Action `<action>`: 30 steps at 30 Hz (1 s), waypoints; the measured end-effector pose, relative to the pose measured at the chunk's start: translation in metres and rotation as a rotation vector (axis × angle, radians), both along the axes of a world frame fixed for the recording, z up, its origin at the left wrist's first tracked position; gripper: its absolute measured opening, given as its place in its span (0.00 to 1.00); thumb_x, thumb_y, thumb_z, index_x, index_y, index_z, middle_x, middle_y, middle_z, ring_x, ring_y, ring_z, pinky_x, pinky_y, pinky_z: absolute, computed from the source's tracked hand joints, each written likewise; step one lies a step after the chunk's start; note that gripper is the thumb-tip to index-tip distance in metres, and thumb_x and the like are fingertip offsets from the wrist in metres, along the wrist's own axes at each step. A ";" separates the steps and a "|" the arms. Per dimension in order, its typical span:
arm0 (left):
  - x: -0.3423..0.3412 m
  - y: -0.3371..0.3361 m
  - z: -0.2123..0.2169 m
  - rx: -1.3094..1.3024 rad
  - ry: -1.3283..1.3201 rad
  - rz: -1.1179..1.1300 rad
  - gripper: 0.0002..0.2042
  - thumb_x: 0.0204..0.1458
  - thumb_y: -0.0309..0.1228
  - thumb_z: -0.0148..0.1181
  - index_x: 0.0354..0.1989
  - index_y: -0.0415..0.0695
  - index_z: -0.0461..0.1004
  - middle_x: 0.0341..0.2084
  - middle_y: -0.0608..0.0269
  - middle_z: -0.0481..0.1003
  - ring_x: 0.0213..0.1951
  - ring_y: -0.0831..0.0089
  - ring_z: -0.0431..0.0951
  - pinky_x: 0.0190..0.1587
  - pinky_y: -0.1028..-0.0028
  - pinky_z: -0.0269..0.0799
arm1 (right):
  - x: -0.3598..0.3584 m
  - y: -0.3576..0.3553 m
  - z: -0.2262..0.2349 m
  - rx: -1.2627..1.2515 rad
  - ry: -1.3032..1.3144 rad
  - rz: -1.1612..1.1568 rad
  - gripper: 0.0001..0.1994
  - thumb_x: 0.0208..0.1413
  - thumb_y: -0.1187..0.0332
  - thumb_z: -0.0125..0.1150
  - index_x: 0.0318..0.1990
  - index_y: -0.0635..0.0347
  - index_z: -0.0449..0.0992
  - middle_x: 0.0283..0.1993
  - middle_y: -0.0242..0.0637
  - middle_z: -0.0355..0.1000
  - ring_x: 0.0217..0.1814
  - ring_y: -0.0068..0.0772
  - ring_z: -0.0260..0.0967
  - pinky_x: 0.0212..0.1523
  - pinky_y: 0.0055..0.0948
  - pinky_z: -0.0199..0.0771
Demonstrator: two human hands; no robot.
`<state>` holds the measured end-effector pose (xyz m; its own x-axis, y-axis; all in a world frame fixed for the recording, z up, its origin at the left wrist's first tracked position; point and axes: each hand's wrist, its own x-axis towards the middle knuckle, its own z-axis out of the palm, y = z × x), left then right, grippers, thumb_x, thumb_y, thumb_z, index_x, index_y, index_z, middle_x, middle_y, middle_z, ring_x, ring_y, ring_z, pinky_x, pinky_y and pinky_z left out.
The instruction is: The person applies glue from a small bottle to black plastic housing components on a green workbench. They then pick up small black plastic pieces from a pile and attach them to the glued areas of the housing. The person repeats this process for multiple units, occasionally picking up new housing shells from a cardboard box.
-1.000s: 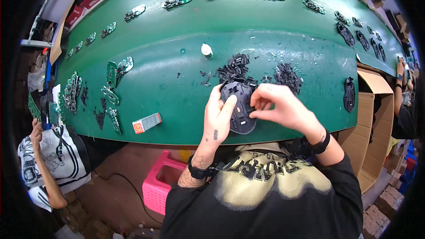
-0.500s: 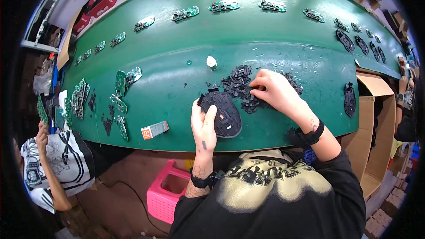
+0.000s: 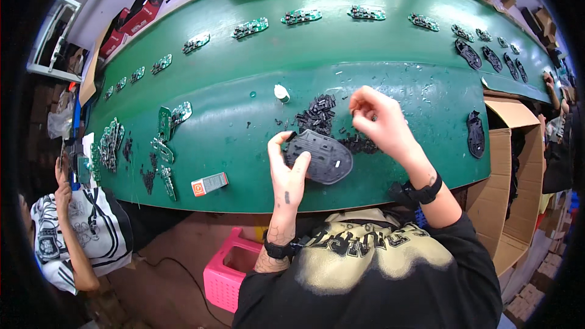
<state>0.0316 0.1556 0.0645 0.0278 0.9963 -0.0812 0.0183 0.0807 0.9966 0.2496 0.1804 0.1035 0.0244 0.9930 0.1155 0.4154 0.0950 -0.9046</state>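
Note:
My left hand (image 3: 286, 176) grips a black plastic shell (image 3: 329, 158), rounded like the base of a computer mouse, with the thumb across its face. It is tilted over the near side of a heap of small black plastic pieces (image 3: 317, 113). Above the right side of that heap, my right hand (image 3: 384, 122) is raised, thumb and fingertips pinched together. Whatever sits in the pinch is too small to make out. A small white bottle (image 3: 281, 93) stands just beyond the heap.
Green circuit boards (image 3: 250, 27) line the far side of the green table, with more stacked at left (image 3: 111, 140). A small orange-and-white box (image 3: 209, 184) lies near the front edge. Black shells (image 3: 475, 134) and an open carton (image 3: 496, 176) are at right. A co-worker (image 3: 76, 231) sits at left.
My right hand has lifted from the heap, fingertips pinched. My left hand has turned and tilted the shell, bringing it slightly right. At left, the co-worker's hands have shifted.

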 end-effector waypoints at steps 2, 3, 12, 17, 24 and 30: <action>0.011 0.001 0.006 0.032 -0.077 -0.065 0.29 0.49 0.19 0.55 0.62 0.42 0.58 0.49 0.59 0.68 0.39 0.77 0.75 0.29 0.82 0.76 | 0.011 -0.009 -0.007 -0.127 0.292 0.003 0.08 0.50 0.78 0.56 0.38 0.65 0.76 0.32 0.32 0.75 0.34 0.18 0.72 0.36 0.21 0.72; 0.016 0.007 0.006 0.149 0.051 -0.106 0.30 0.50 0.20 0.55 0.64 0.41 0.57 0.53 0.57 0.66 0.41 0.76 0.75 0.28 0.83 0.77 | 0.014 -0.016 -0.009 -0.147 0.390 0.007 0.08 0.50 0.78 0.57 0.39 0.65 0.77 0.33 0.32 0.76 0.35 0.19 0.73 0.38 0.21 0.74; 0.073 0.001 0.023 0.007 -0.094 -0.257 0.23 0.54 0.21 0.55 0.60 0.42 0.62 0.47 0.59 0.70 0.41 0.75 0.76 0.34 0.78 0.79 | 0.029 -0.042 -0.002 0.071 0.092 -0.043 0.05 0.46 0.76 0.66 0.32 0.61 0.80 0.35 0.34 0.74 0.37 0.24 0.72 0.38 0.23 0.73; 0.094 0.002 0.026 0.070 0.004 -0.330 0.22 0.54 0.20 0.54 0.59 0.42 0.62 0.47 0.60 0.69 0.42 0.74 0.75 0.37 0.77 0.79 | 0.060 -0.043 -0.025 -0.136 0.501 0.002 0.06 0.50 0.73 0.66 0.34 0.62 0.77 0.41 0.34 0.73 0.44 0.23 0.71 0.47 0.27 0.72; 0.116 0.008 0.028 0.004 -0.009 -0.408 0.29 0.55 0.24 0.56 0.65 0.40 0.54 0.51 0.52 0.68 0.50 0.70 0.73 0.47 0.72 0.74 | 0.111 -0.018 -0.028 -0.486 0.667 0.209 0.11 0.49 0.74 0.67 0.41 0.66 0.78 0.37 0.36 0.78 0.40 0.23 0.74 0.47 0.24 0.72; 0.137 0.013 0.018 0.211 0.102 -0.516 0.30 0.55 0.26 0.57 0.66 0.39 0.53 0.53 0.51 0.68 0.52 0.64 0.73 0.54 0.66 0.70 | 0.235 0.066 -0.045 -0.007 0.023 -0.393 0.15 0.40 0.69 0.68 0.37 0.67 0.79 0.35 0.44 0.79 0.38 0.32 0.77 0.41 0.29 0.76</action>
<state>0.1682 0.1681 0.0828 0.5182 0.8504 0.0905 0.0996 -0.1651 0.9812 0.4845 0.2468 0.0583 0.4052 0.9084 0.1034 0.3983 -0.0735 -0.9143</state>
